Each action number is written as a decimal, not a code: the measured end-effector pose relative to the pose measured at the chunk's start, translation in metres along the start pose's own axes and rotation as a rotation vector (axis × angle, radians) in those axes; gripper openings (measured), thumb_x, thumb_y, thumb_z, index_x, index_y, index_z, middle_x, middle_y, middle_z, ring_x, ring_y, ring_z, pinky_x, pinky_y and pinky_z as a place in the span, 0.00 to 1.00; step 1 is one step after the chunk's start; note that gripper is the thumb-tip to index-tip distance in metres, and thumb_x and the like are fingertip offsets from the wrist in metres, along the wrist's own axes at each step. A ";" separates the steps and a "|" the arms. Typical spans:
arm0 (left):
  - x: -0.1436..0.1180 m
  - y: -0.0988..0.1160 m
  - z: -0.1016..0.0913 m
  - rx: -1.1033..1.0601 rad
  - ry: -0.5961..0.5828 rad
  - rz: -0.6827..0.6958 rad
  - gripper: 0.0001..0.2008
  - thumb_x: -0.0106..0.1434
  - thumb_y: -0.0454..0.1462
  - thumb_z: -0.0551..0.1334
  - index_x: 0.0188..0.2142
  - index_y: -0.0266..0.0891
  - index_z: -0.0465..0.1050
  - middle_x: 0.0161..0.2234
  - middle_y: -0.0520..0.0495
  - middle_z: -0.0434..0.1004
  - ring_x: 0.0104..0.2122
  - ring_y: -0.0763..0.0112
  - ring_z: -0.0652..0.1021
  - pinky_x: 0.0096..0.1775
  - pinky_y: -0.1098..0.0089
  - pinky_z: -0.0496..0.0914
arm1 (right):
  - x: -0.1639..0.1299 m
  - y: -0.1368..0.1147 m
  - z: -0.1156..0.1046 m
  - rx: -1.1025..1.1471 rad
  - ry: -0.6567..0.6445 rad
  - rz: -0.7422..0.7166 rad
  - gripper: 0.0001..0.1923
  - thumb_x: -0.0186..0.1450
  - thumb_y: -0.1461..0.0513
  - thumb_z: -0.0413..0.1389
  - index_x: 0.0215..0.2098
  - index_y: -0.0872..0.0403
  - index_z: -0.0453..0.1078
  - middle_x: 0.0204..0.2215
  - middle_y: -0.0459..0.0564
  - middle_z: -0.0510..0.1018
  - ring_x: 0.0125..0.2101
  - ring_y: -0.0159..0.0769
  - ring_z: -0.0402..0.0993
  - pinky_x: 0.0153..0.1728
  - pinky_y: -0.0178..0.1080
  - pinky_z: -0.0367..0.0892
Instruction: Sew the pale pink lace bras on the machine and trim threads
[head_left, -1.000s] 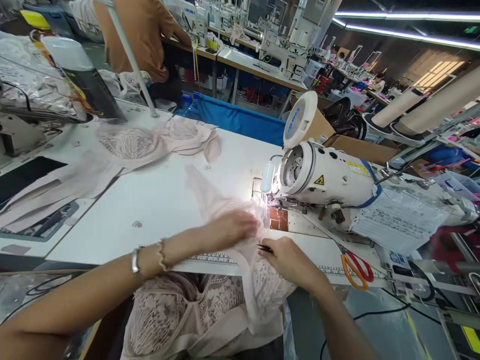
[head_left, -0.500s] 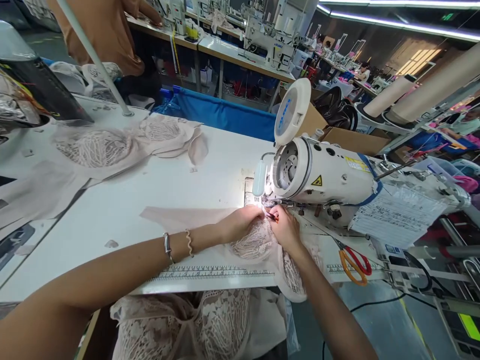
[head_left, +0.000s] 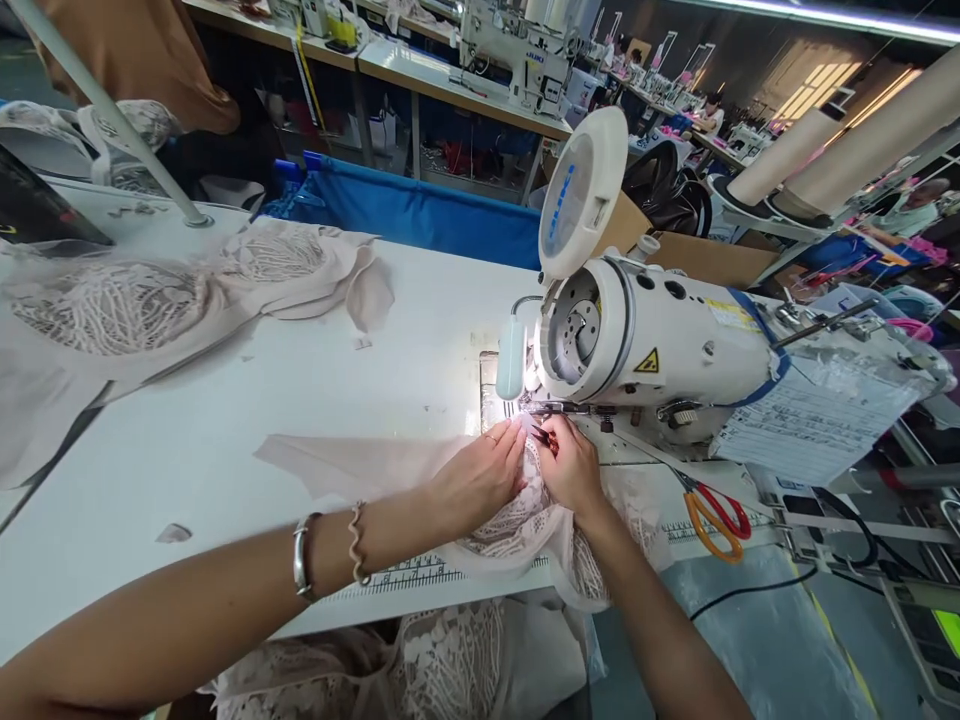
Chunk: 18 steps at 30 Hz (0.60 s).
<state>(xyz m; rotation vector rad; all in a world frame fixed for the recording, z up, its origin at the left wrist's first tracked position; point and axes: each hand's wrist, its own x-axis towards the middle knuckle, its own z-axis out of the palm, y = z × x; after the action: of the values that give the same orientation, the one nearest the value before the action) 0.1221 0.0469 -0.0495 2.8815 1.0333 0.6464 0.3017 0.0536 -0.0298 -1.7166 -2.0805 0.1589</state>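
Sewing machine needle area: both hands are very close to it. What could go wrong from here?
1. The left hand and right hand pinch the lace fabric right under the sewing machine head; fingertips might get caught.
2. Loose lace hanging off the table edge may drag the seam crooked.
3. The scissors lie near the right forearm and could be knocked.

Table [head_left: 285,400] open left of hands; sewing machine [head_left: 660,345] blocks right, scissors [head_left: 716,520] nearby.

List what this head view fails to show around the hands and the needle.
- Needle area: washed out by lamp glare, behind the left hand and right hand.
- Small tool in the right hand's grip: too small to identify.
- Lace fabric: its lower part drops past the table edge.
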 end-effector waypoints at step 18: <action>0.008 -0.016 -0.013 -0.025 -0.035 0.028 0.26 0.73 0.44 0.53 0.59 0.21 0.64 0.59 0.24 0.70 0.57 0.45 0.72 0.57 0.50 0.65 | -0.007 0.005 0.009 -0.224 -0.055 -0.202 0.21 0.72 0.65 0.46 0.57 0.56 0.75 0.32 0.54 0.81 0.31 0.39 0.78 0.34 0.36 0.71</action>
<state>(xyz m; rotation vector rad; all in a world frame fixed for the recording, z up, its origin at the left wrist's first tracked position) 0.1128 0.0626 -0.0369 2.8800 0.9750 0.6033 0.3038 0.0501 -0.0416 -1.6253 -2.3725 -0.0931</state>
